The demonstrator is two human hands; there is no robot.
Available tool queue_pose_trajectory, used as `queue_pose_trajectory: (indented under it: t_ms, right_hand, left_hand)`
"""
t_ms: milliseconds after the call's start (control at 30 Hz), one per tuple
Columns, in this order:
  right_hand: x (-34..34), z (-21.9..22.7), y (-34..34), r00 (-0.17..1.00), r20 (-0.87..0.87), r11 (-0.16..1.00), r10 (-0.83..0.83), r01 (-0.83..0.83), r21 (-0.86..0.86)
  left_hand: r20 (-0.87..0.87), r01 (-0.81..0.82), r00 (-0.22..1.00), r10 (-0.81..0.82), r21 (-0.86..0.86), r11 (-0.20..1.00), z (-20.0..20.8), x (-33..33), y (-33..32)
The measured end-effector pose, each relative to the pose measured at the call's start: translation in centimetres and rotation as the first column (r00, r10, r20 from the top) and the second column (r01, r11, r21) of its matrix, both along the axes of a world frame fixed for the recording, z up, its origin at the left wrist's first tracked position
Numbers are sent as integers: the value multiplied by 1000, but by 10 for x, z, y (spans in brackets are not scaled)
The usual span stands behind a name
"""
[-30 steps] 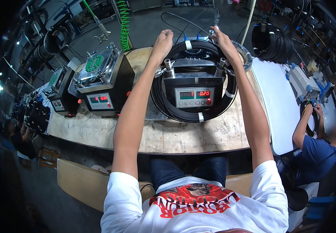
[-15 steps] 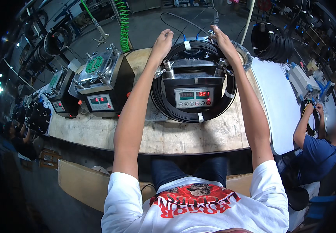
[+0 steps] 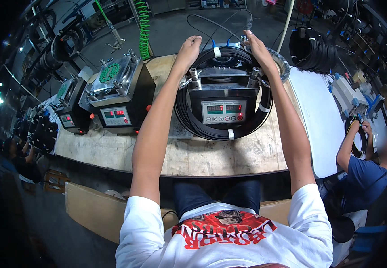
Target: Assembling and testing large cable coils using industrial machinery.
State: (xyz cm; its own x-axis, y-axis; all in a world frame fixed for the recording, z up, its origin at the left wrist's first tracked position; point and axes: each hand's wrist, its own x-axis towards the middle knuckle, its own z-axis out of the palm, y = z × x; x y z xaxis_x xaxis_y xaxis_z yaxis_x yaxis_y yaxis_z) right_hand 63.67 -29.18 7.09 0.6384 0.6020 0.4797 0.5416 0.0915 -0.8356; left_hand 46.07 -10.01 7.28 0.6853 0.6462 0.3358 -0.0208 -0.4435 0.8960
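A large coil of black cable (image 3: 182, 117), bound with white tape, hangs around the front of a polishing machine (image 3: 223, 94) with a lit red display. Past the coil's upper left edge is my left hand (image 3: 189, 50), its fingers curled closed; what they hold, if anything, is hidden. My right hand (image 3: 258, 48) reaches over the coil's upper right side beside a metal post, fingers stretched out, its palm side partly hidden. Blue-tipped connectors (image 3: 213, 43) rise at the top of the coil, between my hands. A thin dark cable (image 3: 211, 20) loops behind them.
Two more polishing machines (image 3: 115, 100) with green-studded plates stand to the left on the wooden bench (image 3: 211, 158). A green spiral hose (image 3: 143, 31) hangs behind them. On the right are a white tabletop (image 3: 312, 120), more black coils (image 3: 312, 49) and a co-worker (image 3: 365, 181) handling cable.
The displays on the front machine and its left neighbour show different digits. My left hand has shifted very slightly to the right; my right hand stays almost in place.
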Motion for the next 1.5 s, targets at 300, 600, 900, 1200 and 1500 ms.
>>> queue_pose_trajectory:
  t_ms: [300, 600, 900, 1200, 1500]
  right_hand:
    - [-13, 5, -5, 997, -72, 996, -40, 46, 72]
    - [-14, 13, -12, 965, -223, 990, -137, 139, -10]
    - [-8, 12, -15, 946, -315, 997, -81, 72, -41]
    - [-11, 9, -12, 963, -258, 996, -73, 84, 31]
    - [-12, 5, -12, 978, -209, 995, -22, 41, 88]
  left_hand:
    - [-20, 15, 1000, -15, -25, 1000, 6, -3, -5]
    - [-95, 17, 995, -22, -61, 998, 15, -11, -9]
    - [46, -43, 997, 55, -229, 972, 6, -6, -3]
    - [68, 12, 998, 2, -212, 977, 0, -5, 4]
    - [27, -24, 999, 30, -209, 978, 1, -8, 4]
